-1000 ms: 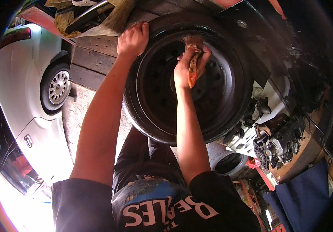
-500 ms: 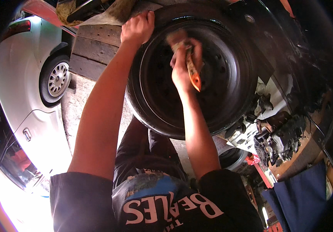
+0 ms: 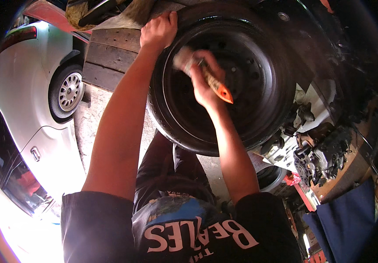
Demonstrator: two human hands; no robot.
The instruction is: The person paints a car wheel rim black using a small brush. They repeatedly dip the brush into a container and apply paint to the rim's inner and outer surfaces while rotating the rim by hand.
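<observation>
A black car wheel, its tyre on a dark steel rim, stands in front of me with its dished side facing me. At its upper left edge, my left hand is closed over the tyre, fingertips partly hidden. Inside the rim's left part, my right hand grips a paintbrush with an orange-tipped handle pointing down to the right. The bristle end, smeared by motion, is at the rim's left inner wall; whether it touches cannot be made out.
Wooden planks lie left of the wheel. A silver car is parked further left. To the right sit greasy engine parts, with a dark blue cloth hanging below. Another tyre lies low behind my right arm.
My right hand has swept the brush left and slightly down along the rim, and its handle has tilted more toward the right. My left hand stays on the tyre.
</observation>
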